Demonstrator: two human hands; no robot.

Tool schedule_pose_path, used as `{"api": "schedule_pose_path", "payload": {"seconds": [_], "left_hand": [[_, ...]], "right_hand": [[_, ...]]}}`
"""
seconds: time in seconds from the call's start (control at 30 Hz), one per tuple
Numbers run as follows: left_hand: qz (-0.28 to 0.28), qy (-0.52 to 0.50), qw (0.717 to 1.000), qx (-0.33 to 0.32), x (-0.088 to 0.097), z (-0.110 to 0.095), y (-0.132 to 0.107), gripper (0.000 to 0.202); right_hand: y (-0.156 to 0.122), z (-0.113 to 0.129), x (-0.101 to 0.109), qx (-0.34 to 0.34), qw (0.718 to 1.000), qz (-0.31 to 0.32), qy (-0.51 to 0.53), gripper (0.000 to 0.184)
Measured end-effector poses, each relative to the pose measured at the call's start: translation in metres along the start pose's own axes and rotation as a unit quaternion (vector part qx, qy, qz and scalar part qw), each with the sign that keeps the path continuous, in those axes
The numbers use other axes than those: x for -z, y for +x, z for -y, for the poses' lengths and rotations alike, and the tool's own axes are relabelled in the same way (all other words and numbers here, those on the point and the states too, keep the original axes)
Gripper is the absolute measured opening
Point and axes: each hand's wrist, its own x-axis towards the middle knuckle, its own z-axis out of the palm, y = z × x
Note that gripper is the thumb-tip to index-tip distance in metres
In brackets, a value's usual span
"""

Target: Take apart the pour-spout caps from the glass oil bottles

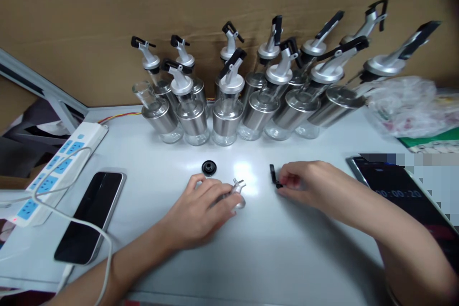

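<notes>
Silver spout (240, 202) in its pinch, the left hand (201, 210) sits below frame centre near a black cap (209, 168), while the right hand (303, 181), right of centre, pinches a black lever (273, 174).

"00:00:20" on the rightmost phone (401, 185)

Open lane along the tabletop (258, 248) between left hand (206, 205) and right hand (303, 181), rows of bottles (227, 122) in the way behind.
</notes>
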Motion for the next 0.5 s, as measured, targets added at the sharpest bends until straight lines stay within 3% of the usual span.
{"api": "schedule_pose_path", "payload": {"seconds": [0.2, 0.33, 0.5], "left_hand": [[-0.006, -0.009, 1.000, 0.026, 0.001, 0.002, 0.000, 0.018], [-0.010, -0.006, 1.000, 0.025, 0.000, 0.004, -0.001, 0.019], [-0.004, -0.003, 1.000, 0.023, 0.001, 0.004, -0.002, 0.021]], "right_hand": [[-0.003, 0.029, 0.008, 0.096, 0.986, 0.011, 0.138, 0.006], [-0.003, 0.051, 0.004, 0.135, 0.965, -0.026, 0.225, 0.006], [0.001, 0.055, -0.008, 0.133, 0.944, -0.100, 0.286, 0.004]]}}
